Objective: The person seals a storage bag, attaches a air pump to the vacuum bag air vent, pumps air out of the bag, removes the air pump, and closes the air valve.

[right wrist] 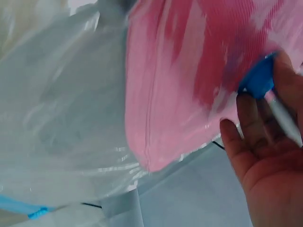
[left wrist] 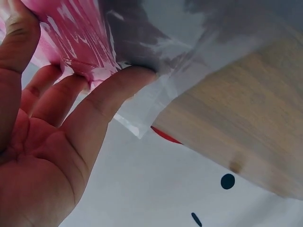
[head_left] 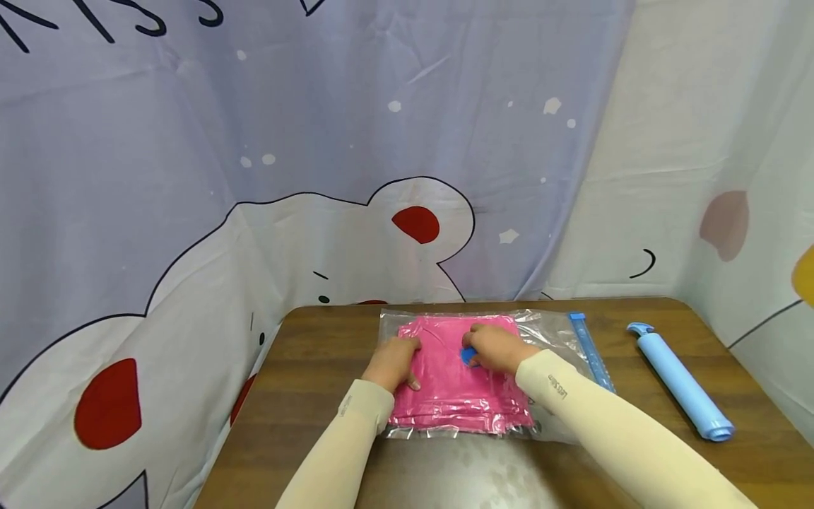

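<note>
A clear plastic vacuum storage bag (head_left: 552, 326) lies flat on the table with folded pink cloth (head_left: 439, 385) inside. My right hand (head_left: 499, 348) pinches a round blue valve cap (head_left: 468, 355) on the bag's upper face, over the cloth; in the right wrist view, thumb and fingertips meet the blue cap (right wrist: 259, 78). Against the left side of the bag rests my left hand (head_left: 391, 362), its fingers spread. The left wrist view shows the fingers (left wrist: 111, 94) touching the plastic near a bag corner, without a clear grip.
A blue sealing strip (head_left: 591, 353) runs along the bag's right end. Farther right on the wooden table (head_left: 305, 396) lies a light blue hand pump (head_left: 680, 385). A printed curtain (head_left: 305, 247) hangs behind the table and around its sides.
</note>
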The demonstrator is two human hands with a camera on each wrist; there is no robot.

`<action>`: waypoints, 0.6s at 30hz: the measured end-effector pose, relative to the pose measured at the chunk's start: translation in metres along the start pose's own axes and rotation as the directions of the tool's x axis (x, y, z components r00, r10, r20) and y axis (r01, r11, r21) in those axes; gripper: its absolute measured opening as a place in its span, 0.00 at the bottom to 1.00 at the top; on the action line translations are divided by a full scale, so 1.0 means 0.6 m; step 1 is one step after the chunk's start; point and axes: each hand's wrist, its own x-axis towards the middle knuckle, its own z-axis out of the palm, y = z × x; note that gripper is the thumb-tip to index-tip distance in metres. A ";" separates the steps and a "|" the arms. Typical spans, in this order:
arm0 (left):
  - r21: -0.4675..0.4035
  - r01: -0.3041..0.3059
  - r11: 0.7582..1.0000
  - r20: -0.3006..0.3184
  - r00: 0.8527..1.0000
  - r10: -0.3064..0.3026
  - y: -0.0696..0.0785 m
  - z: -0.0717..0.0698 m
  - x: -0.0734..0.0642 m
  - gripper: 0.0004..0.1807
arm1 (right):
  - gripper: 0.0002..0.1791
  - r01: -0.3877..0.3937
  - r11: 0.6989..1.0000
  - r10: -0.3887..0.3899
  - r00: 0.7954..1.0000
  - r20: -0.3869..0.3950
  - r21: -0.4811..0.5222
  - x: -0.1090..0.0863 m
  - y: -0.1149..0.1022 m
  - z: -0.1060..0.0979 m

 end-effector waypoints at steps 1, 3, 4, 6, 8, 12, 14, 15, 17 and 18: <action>0.000 -0.008 1.000 0.001 1.000 0.008 -0.005 0.003 0.003 0.43 | 0.12 0.031 0.999 -0.031 0.999 -0.007 -0.004 -0.002 -0.001 -0.002; 0.027 -0.034 0.999 -0.017 0.999 0.034 -0.035 0.032 0.024 0.45 | 0.15 0.082 0.997 -0.082 0.996 -0.021 -0.012 -0.003 -0.002 -0.003; 0.040 -0.049 0.998 -0.032 0.998 0.050 -0.048 0.046 0.036 0.45 | 0.15 0.096 0.995 -0.096 0.995 -0.023 -0.014 -0.003 -0.001 -0.004; 0.054 -0.053 0.997 -0.035 0.998 0.055 -0.061 0.061 0.050 0.45 | 0.14 0.100 0.995 -0.100 0.995 -0.022 -0.010 -0.002 -0.001 -0.003; 0.058 -0.057 0.997 -0.035 0.998 0.059 -0.066 0.069 0.056 0.46 | 0.13 0.081 0.997 -0.081 0.997 -0.017 -0.002 -0.001 0.000 0.000; 0.038 -0.044 0.998 -0.006 0.999 0.044 -0.049 0.054 0.047 0.46 | 0.12 0.021 1.000 -0.021 1.000 -0.006 0.016 0.001 0.000 0.008; 0.050 -0.041 0.998 -0.017 0.999 0.042 -0.056 0.064 0.055 0.47 | 0.11 0.000 1.000 0.000 1.000 -0.018 0.006 0.002 0.000 0.013; 0.057 -0.043 0.997 -0.026 0.999 0.044 -0.061 0.068 0.059 0.47 | 0.10 -0.013 1.000 0.013 1.000 -0.026 0.000 0.003 -0.001 0.015; 0.062 -0.039 0.997 -0.033 0.999 0.041 -0.062 0.072 0.063 0.47 | 0.08 -0.030 0.999 0.029 0.999 -0.042 -0.017 0.004 -0.003 0.018; 0.054 -0.023 0.998 -0.013 1.000 0.023 -0.056 0.065 0.061 0.47 | 0.08 -0.037 0.999 0.036 0.998 -0.047 -0.020 0.004 -0.004 0.018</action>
